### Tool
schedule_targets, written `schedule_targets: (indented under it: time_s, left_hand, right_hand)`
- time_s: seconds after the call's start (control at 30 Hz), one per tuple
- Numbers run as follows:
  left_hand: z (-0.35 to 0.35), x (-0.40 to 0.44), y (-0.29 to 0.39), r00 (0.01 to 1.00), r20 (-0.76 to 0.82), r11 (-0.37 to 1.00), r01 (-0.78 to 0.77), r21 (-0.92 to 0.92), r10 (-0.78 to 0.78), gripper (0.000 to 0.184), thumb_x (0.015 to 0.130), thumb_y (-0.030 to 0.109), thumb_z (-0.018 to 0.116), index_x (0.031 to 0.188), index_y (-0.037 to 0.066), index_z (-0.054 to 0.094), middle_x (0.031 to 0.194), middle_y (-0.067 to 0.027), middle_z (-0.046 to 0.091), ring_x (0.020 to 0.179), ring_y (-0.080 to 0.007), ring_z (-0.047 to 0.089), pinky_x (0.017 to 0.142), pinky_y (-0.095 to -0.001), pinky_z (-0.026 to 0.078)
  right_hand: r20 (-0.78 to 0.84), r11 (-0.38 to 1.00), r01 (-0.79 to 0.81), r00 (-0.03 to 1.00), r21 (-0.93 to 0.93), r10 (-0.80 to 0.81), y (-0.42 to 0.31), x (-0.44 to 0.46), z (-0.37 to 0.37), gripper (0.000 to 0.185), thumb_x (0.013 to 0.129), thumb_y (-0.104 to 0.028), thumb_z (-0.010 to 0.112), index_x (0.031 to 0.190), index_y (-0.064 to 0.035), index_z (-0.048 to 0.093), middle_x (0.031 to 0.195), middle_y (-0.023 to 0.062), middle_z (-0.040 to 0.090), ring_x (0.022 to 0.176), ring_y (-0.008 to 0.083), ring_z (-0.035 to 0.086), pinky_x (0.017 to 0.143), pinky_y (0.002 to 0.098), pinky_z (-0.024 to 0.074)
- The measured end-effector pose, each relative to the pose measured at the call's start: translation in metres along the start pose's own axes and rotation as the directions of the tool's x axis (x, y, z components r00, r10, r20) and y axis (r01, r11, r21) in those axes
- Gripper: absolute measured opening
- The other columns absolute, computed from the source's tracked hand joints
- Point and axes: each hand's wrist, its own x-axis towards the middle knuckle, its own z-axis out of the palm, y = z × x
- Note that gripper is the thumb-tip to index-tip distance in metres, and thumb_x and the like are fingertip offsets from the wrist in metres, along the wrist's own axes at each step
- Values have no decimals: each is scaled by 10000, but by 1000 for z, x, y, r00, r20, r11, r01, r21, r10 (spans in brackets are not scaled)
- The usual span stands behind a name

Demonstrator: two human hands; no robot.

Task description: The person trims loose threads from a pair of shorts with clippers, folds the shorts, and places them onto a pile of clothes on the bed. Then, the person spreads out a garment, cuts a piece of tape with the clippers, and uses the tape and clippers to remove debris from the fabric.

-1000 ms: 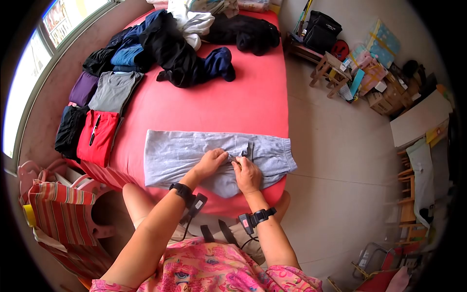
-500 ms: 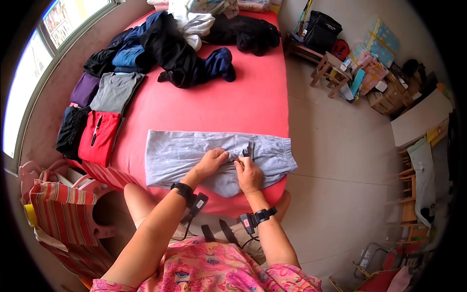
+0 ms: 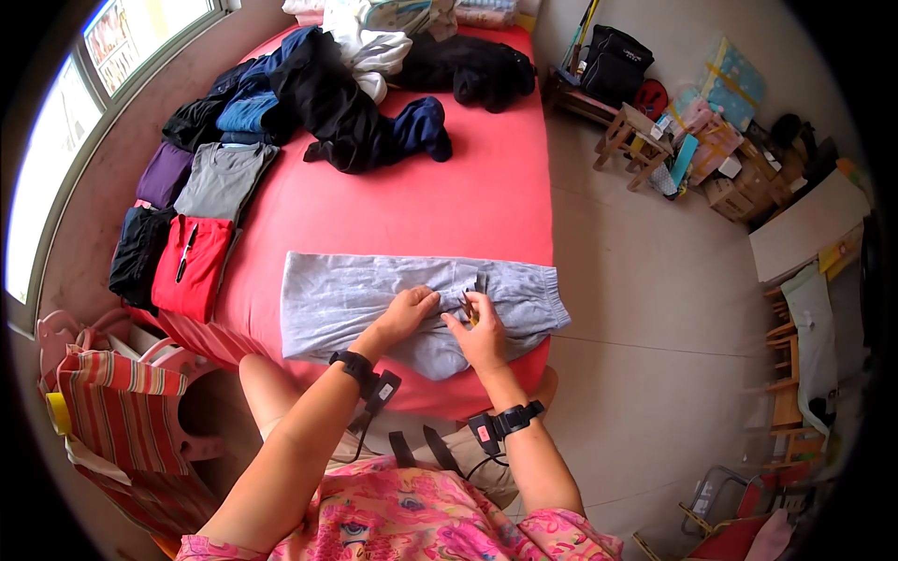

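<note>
In front of you is a bed (image 3: 496, 196) with a pink sheet, and grey pants (image 3: 327, 294) lie flat along its near edge, waistband to your right. Along the left side you have folded clothes in piles: red (image 3: 206, 285), black (image 3: 140, 257), purple (image 3: 166, 176), a grey shirt (image 3: 220, 179) and jeans (image 3: 245, 114). Toward the far end, dark clothes (image 3: 327, 103) lie in a loose heap near a white cloth (image 3: 379, 54).

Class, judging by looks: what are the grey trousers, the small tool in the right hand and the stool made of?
Grey trousers: probably soft cotton jersey, matt, with creases and a gathered waistband.
Small tool: perhaps metal, from its thin tips; finish too small to tell.
Stool: likely wood, dull brown, judging by its straight, bar-like legs.
</note>
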Motion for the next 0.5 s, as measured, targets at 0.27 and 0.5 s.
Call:
schedule_targets:
  time_s: [0.27,0.5]
  left_hand:
    - [5,6,-16,998,-25,999,-54,5,54,332,959,263,491,957,-47,611,899,-155,622,861,-231,582,799,-338,454]
    - [3,3,-2,1000,-21,996,-3,93,5,380,950,307,498,943,-51,624,912,-194,642,863,-314,618,792,-371,463]
  right_hand:
    - [47,988,58,998,-146,-51,6,9,25,178,780,-150,707,856,-27,604,866,124,593,776,328,602,663,392,483]
    - [-188,967,-130,967,219,173,47,11,13,201,902,-192,615,775,-45,565,618,23,525,543,108,516,511,267,417]
